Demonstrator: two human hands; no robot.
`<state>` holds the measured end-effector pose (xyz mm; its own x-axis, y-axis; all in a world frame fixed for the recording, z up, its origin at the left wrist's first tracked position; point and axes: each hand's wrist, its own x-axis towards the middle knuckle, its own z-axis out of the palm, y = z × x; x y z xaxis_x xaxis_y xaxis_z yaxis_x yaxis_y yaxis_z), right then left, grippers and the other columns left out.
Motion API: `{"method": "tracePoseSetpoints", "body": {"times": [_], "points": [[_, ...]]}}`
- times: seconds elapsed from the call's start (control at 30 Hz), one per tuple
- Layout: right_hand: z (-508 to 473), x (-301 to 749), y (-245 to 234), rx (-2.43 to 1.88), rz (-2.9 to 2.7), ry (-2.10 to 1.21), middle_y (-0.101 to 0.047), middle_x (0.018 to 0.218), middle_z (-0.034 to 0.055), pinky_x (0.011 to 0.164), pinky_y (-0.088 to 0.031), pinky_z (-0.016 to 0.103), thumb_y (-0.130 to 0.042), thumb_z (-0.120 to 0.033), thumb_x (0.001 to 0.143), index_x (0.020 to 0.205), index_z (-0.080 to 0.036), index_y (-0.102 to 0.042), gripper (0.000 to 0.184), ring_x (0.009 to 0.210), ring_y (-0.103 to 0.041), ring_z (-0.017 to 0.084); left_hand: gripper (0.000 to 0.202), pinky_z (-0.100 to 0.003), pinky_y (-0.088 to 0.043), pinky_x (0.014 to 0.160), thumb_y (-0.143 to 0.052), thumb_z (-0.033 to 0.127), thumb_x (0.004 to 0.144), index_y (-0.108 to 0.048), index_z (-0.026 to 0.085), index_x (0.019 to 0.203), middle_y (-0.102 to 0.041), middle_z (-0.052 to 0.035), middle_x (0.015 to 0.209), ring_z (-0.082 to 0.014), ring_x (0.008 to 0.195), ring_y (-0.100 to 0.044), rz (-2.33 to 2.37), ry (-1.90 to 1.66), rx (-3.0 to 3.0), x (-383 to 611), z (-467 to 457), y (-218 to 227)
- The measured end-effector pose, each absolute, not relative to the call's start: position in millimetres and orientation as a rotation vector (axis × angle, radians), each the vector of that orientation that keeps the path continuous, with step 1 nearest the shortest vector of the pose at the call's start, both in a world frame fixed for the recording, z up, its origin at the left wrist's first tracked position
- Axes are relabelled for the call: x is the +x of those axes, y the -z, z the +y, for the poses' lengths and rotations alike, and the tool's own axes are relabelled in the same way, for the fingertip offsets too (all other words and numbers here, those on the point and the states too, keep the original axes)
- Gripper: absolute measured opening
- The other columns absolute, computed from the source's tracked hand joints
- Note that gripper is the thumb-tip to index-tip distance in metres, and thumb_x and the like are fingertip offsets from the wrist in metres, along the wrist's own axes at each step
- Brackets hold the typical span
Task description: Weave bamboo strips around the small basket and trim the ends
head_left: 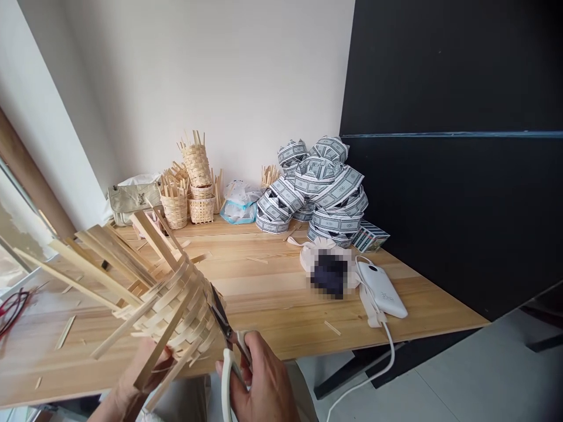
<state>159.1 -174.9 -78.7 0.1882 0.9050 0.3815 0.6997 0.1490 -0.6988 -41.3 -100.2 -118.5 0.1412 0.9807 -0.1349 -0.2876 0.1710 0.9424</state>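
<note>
A woven basket (185, 310) of pale wooden strips is tilted on its side above the table's front edge. Long loose strips stick out of its rim to the left, and a few hang down. My left hand (149, 363) grips the basket from below, its fingers partly hidden behind the strips. In my right hand (264, 381) is a pair of scissors (229, 360) with white handles, my fingers through the loops. The scissor blades lie against the basket's right end, slightly apart.
Woven baskets (197, 170) stand along the wall beside a beige bag (134, 199) and a plastic bag (241, 199). Patterned ribbon rolls (325, 187) are piled to their right. A white power bank (382, 290) with a cable lies on the wooden table (272, 293), among scattered strip offcuts.
</note>
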Motion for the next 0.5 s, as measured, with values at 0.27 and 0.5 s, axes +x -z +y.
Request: {"method": "tracePoseSetpoints", "body": {"times": [0.27, 0.5], "points": [[-174.8, 165.1, 76.0, -1.592, -1.620, -0.301, -0.062, 0.063, -0.0010, 0.049, -0.042, 0.019, -0.058, -0.027, 0.073, 0.076, -0.020, -0.050, 0.011, 0.056, -0.061, 0.014, 0.014, -0.035, -0.054, 0.063, -0.072, 0.035, 0.052, -0.067, 0.027, 0.061, -0.069, -0.0025, 0.062, -0.0330, 0.077, -0.065, 1.078, -1.149, 1.060, -31.4, -103.1, 105.7], [-175.0, 164.0, 67.7, -1.639, -1.696, -0.054, -0.055, 0.049, -0.0036, 0.041, -0.033, 0.021, -0.056, -0.030, 0.075, 0.067, -0.022, -0.044, 0.016, 0.042, -0.055, 0.014, 0.031, -0.033, -0.044, 0.041, -0.073, 0.036, 0.047, -0.049, 0.022, 0.034, -0.049, -0.0001, 0.031, -0.0277, 0.049, -0.060, 1.080, -0.936, 1.003, -29.6, -90.0, 131.2]]}}
